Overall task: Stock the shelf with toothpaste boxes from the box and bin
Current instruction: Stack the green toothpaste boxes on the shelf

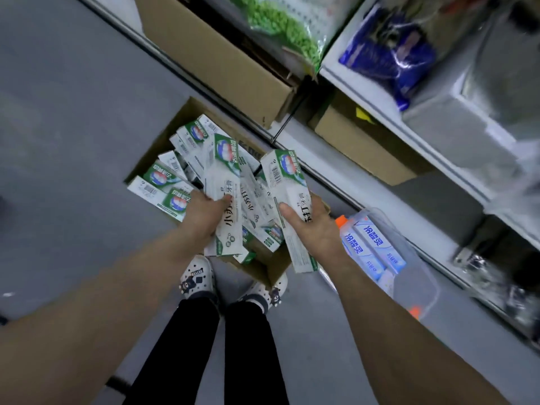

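White clogs [195, 277] stand at the near corner of the carton [271, 271], which sits on the grey floor. Both hands are over the carton. The left hand [204, 213] grips a green-and-white toothpaste box [222, 176] lengthwise above the carton's middle, thumb on top and fingers beneath; a second box may lie under it, but that is unclear. The right hand [317, 229] grips another such box [287, 182] above the carton's right edge, thumb pressed on its face. More boxes [175, 182] of the same kind lie heaped loosely inside the carton. Just right of the carton is a clear bin [418, 276] holding blue boxes [368, 247]. Beyond the carton runs the white shelf [336, 58], with a brown case [222, 54], a green bag [280, 33] and a blue pack [388, 51].
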`<state>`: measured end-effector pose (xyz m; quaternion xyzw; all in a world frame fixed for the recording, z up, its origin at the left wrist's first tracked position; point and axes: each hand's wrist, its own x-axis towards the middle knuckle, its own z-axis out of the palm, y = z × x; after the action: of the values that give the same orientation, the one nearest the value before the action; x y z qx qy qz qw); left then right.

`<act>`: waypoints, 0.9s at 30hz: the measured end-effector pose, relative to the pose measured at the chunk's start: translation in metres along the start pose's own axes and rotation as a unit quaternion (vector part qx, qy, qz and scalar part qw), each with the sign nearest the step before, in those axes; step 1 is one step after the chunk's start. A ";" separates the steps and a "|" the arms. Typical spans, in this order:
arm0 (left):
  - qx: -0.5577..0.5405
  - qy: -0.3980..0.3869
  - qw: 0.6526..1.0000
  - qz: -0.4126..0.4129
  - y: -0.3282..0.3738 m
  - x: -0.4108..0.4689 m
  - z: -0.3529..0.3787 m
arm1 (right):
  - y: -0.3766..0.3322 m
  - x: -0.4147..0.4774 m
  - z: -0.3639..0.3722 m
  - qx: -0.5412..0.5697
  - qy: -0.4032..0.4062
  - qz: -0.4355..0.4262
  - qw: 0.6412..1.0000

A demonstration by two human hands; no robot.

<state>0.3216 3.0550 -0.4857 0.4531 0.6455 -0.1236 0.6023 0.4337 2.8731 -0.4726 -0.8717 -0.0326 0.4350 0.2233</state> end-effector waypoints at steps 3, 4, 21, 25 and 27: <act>0.033 -0.018 0.998 0.050 0.022 -0.058 -0.026 | -0.023 -0.048 -0.030 0.026 0.000 -0.037 0.999; 0.046 -0.024 0.997 0.064 0.030 -0.079 -0.034 | -0.031 -0.064 -0.040 0.032 0.002 -0.048 0.998; 0.178 -0.084 0.933 0.301 0.194 -0.386 -0.160 | -0.196 -0.306 -0.221 0.104 0.037 -0.184 0.977; 0.212 -0.094 0.907 0.350 0.225 -0.425 -0.188 | -0.226 -0.340 -0.244 0.105 0.057 -0.233 0.965; 0.220 -0.112 0.896 0.370 0.240 -0.442 -0.203 | -0.239 -0.357 -0.253 0.106 0.066 -0.254 0.959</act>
<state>0.3027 3.1397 0.0493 0.7633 0.3157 -0.0803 0.5578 0.4412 2.9067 0.0252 -0.8327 -0.1922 0.3065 0.4192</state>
